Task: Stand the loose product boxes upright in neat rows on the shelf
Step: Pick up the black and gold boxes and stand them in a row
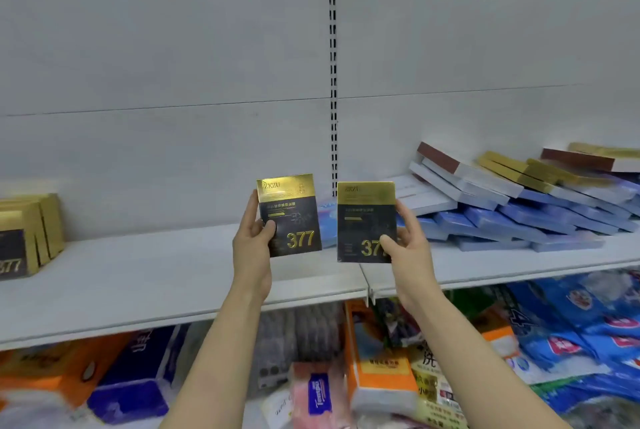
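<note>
Left hand (254, 232) grips one black-gold box (289, 215), right hand (405, 243) another (366, 222), both upright above shelf (173, 276); standing row (29, 234) lies far left, nearer left hand.

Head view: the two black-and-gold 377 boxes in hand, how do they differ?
The left-hand box tilts slightly; the right-hand box stands straighter. The left hand leaves the 377 on its box fully visible; the right hand has a thumb over part of the 377 on its own. Both show the same black-and-gold front, held above the shelf.
</note>
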